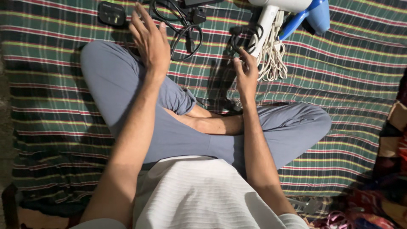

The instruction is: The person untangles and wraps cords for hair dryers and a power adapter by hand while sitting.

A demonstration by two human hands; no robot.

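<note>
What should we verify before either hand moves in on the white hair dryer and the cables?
1. Left hand empty: ok, open with fingers spread above the black coiled cable.
2. Right hand empty: ok, open, fingertips close to the bundled white cord.
3. White hair dryer within reach: ok, lying just beyond the right hand; its top is cut off by the frame edge.
4. White cord free of tangles: cannot tell, loops bunched together.
5. Black plug adapter clear of the left hand: ok, apart on the green plaid cloth.
6. Blue handled object touching the dryer: cannot tell.
</note>
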